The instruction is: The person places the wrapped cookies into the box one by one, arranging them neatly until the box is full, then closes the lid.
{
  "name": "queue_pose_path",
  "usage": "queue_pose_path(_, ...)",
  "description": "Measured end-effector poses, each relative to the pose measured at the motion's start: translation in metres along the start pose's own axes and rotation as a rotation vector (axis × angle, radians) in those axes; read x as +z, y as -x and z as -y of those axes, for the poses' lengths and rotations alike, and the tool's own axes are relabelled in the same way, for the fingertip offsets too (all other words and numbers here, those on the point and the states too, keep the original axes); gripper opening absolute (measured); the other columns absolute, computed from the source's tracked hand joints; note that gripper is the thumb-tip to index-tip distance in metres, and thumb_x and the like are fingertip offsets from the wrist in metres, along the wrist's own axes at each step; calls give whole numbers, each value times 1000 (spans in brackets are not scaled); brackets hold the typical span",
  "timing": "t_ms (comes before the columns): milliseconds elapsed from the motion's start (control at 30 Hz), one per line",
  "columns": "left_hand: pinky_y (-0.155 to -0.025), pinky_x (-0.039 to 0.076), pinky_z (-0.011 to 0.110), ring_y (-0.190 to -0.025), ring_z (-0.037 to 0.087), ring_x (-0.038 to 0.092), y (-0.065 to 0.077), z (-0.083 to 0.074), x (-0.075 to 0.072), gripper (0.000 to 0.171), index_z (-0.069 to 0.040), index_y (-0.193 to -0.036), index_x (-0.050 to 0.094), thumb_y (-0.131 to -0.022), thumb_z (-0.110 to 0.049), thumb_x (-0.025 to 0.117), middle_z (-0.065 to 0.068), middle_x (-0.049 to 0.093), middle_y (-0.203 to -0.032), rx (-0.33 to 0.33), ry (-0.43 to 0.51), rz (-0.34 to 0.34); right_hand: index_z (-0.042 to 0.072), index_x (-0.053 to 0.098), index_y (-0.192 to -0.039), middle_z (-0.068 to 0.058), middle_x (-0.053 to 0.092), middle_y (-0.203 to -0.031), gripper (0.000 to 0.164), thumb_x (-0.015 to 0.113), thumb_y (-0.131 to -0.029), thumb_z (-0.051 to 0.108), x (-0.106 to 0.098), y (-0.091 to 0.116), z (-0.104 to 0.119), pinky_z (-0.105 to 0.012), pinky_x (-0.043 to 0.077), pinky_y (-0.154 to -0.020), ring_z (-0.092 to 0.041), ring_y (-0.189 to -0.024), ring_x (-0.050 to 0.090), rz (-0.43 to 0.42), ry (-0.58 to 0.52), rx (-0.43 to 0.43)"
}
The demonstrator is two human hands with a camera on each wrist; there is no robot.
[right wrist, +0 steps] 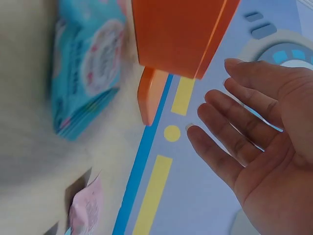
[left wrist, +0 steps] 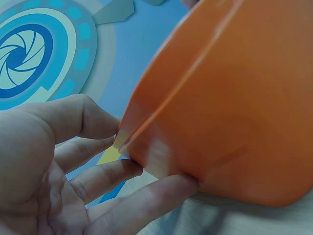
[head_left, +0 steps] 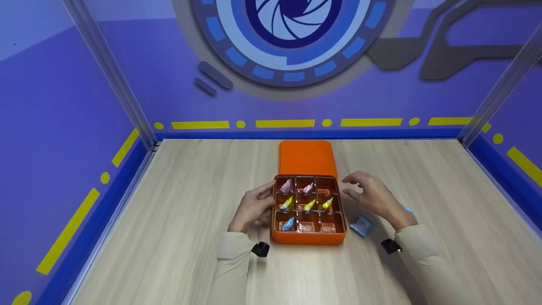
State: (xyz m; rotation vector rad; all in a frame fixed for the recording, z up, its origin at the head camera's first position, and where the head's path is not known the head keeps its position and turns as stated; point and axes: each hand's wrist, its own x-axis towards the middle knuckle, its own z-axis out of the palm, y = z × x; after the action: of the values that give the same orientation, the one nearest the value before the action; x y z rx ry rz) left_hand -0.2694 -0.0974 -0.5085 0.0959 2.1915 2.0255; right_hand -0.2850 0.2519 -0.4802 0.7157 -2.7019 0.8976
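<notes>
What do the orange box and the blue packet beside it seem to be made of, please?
Orange box: painted metal or perhaps plastic, satin; its smooth wall shows soft reflections.
Blue packet: probably thin plastic film or foil, slightly glossy; its printed surface looks creased.

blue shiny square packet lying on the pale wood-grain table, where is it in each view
Head: the packet lies below and right of centre, just right of the open orange rectangular box.
Left wrist: not in it; the box fills the right side.
Right wrist: large at upper left.
Shared landmark: the orange box, seen in all three views.
</notes>
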Motion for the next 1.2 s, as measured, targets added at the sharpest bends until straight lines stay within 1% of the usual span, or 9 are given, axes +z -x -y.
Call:
queue_pose_path(100,-97,57,31,-134,28,60,1,0,0,57,-10,-153,57,-98,-6,70,16,60,-148,1,-12,0,-2,74,-117,-16,72,-115,26,81,-93,2,-3,5,-5,-57,59,-91,-41,-106,70,-21,16,-2)
queue_pose_path(167,-82,60,29,-131,28,63,1,-1,-1,57,-11,-153,58,-98,-8,71,15,60,-148,-4,-17,0,-3,74,-117,-16,73,-114,27,82,-92,1,-4,8,-7,-57,59,-90,-40,-105,70,-36,27,0)
queue_pose_path(267,-66,57,26,-128,27,65,1,0,-1,57,-13,-154,58,-98,-9,71,15,60,-148,-9,-20,1,-4,74,-117,-17,72,-114,27,82,-91,0,-7,12,-12,-58,58,-91,-40,-105,69,-42,33,24)
queue_pose_path(367,-60,54,24,-126,27,66,2,0,-1,58,-13,-154,58,-98,-8,70,15,60,-149,-13,-17,2,-5,73,-119,-19,72,-116,28,80,-93,1,-11,16,-15,-60,57,-92,-42,-106,68,-33,40,59)
queue_pose_path(667,-84,61,33,-130,30,63,3,0,0,58,-12,-153,58,-97,-6,70,16,60,-148,-1,-23,-9,-5,70,-124,-26,68,-123,29,75,-97,2,-22,26,-30,-65,53,-97,-46,-112,64,-20,59,179)
queue_pose_path(800,-80,62,33,-129,30,64,3,0,0,58,-12,-153,58,-97,-5,70,16,60,-148,-5,-16,-11,-7,69,-126,-28,67,-125,30,73,-97,4,-25,28,-34,-66,52,-97,-48,-114,63,-4,57,202)
queue_pose_path(967,-59,59,31,-118,26,70,3,-1,-1,59,-16,-154,58,-97,-6,69,14,60,-149,-30,-18,-5,-9,68,-125,-30,66,-126,31,73,-96,3,-24,32,-38,-67,51,-98,-50,-117,62,2,59,235)
queue_pose_path(1067,-66,60,26,-121,26,69,3,-1,-1,58,-14,-154,57,-98,-5,68,15,60,-149,-15,-21,3,-10,67,-126,-31,65,-127,31,72,-97,2,-24,33,-39,-67,50,-99,-51,-119,62,13,62,258)
queue_pose_path(1200,-62,57,23,-122,27,69,2,1,-2,58,-13,-155,56,-98,-4,66,15,61,-148,-5,-30,7,-11,66,-125,-33,64,-127,31,71,-98,2,-25,35,-41,-68,50,-99,-52,-118,61,22,75,263)
